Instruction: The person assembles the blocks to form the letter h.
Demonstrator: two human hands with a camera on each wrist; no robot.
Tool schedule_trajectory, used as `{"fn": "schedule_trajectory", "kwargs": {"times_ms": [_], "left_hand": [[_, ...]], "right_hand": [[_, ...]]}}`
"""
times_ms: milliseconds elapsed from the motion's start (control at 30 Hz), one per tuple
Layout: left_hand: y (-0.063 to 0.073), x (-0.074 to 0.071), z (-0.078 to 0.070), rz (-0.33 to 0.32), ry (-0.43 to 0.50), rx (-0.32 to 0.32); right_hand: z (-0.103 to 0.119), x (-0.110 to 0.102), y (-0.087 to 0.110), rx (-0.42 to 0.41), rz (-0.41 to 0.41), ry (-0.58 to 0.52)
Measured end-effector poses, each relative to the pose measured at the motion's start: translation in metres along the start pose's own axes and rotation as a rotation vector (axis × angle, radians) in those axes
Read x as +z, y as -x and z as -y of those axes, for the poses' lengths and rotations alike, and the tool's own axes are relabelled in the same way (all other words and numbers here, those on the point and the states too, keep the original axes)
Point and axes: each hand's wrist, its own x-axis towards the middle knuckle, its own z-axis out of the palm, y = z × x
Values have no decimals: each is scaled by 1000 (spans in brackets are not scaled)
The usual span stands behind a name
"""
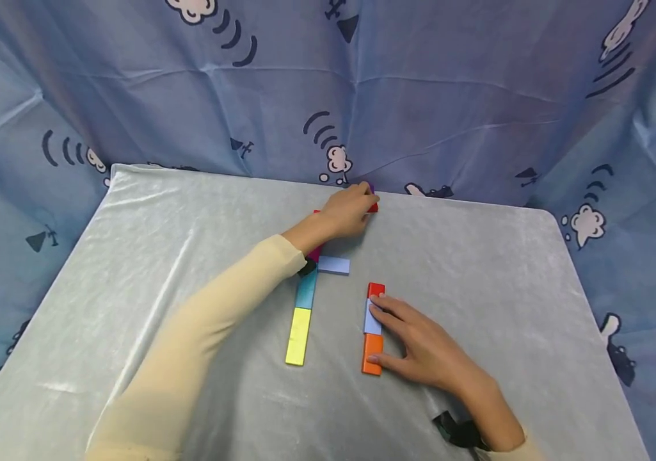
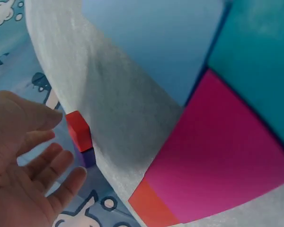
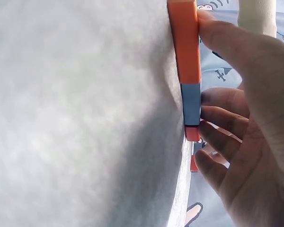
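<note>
At the far side of the table, my left hand (image 1: 347, 210) reaches beside a red block (image 2: 79, 131) and a purple block (image 2: 88, 158) that sit end to end. Seen from the left wrist, its thumb is right by the red block and the fingers are spread loosely. My right hand (image 1: 425, 342) rests its fingertips along a short row: a small red block (image 1: 376, 289), a light blue block (image 1: 372, 323) and an orange block (image 1: 371, 352). The thumb touches the orange one; the fingers are extended, not curled round anything.
Left of that row runs a longer line with a yellow block (image 1: 299, 336), a teal block (image 1: 306, 293) and a magenta block (image 2: 217, 161), partly hidden by my left forearm. Another light blue block (image 1: 334, 266) juts sideways from it. A patterned curtain (image 1: 448, 109) hangs behind the cloth-covered table (image 1: 477, 269).
</note>
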Motion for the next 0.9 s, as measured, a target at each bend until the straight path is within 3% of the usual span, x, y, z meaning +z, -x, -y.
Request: {"fn": "schedule_trajectory", "kwargs": {"times_ms": [233, 367, 733, 900], "left_hand": [[-3, 8, -3, 124, -62, -5], [2, 9, -6, 158, -79, 7], [23, 9, -8, 140, -23, 8], [24, 2, -10, 63, 14, -28]], "right_hand": [[1, 2, 1, -27, -24, 4], [1, 3, 2, -30, -26, 3], [1, 5, 3, -44, -35, 14], [-2, 4, 0, -43, -40, 13]]}}
